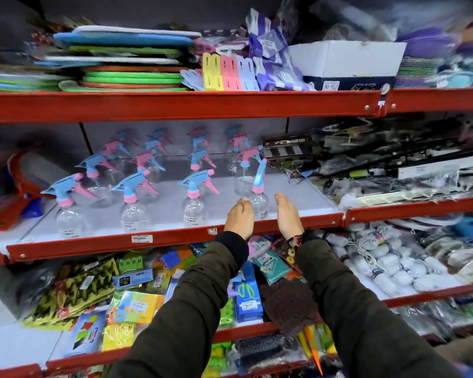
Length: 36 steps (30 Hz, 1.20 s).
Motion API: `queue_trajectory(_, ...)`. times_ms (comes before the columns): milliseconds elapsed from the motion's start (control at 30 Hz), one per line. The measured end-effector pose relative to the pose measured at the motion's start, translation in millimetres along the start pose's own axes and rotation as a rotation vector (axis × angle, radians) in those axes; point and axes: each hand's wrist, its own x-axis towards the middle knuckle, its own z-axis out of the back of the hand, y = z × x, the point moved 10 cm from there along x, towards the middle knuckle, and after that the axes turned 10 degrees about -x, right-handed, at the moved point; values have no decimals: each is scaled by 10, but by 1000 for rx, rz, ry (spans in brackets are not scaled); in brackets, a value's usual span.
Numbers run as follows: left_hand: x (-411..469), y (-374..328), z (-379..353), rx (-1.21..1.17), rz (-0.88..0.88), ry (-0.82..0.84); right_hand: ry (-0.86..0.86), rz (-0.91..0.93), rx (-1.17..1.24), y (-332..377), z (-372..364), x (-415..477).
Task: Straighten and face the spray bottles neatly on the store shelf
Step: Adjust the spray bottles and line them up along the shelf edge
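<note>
Several clear spray bottles with blue and pink trigger heads stand in rows on the middle shelf point(175, 236). Front row from the left: one bottle point(69, 214), a second point(133, 211), a third point(194, 208), all with nozzles pointing left. A fourth bottle point(259, 197) at the front right has its head turned away from the others. My left hand point(239, 218) and my right hand point(287, 215) flank that bottle, fingers extended, close to it on either side. Whether they touch it I cannot tell.
Packaged black tools point(393, 165) crowd the shelf right of the bottles. A red and blue dustpan set point(22, 192) lies at the left. Coloured mats point(126, 61) and a white box point(347, 61) sit on the shelf above; packets fill the shelf below.
</note>
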Motion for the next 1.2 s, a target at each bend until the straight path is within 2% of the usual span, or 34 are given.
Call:
queue_trajectory(100, 91, 55, -72, 13, 33, 13, 46, 45, 5, 4, -87, 43)
queue_trajectory(367, 171, 41, -67, 0, 27, -22, -98, 42, 85, -157, 28, 21)
queue_trajectory(500, 147, 26, 19, 33, 19, -140, -108, 31, 72, -142, 78, 68)
queue_trajectory(633, 195, -2, -31, -34, 31, -84, -35, 41, 65, -105, -55, 78)
queue_trajectory(833, 240, 59, 2, -143, 67, -66, -160, 31, 134, -168, 3, -25)
queue_trajectory(933, 237, 74, 59, -118, 37, -114, -195, 12, 126, -187, 50, -17)
queue_trajectory(1033, 224, 101, 92, -105, 48, -138, -136, 23, 108, -135, -12, 0)
queue_trajectory(1200, 227, 111, 29, -101, 63, -77, -112, 29, 131, -118, -87, -41)
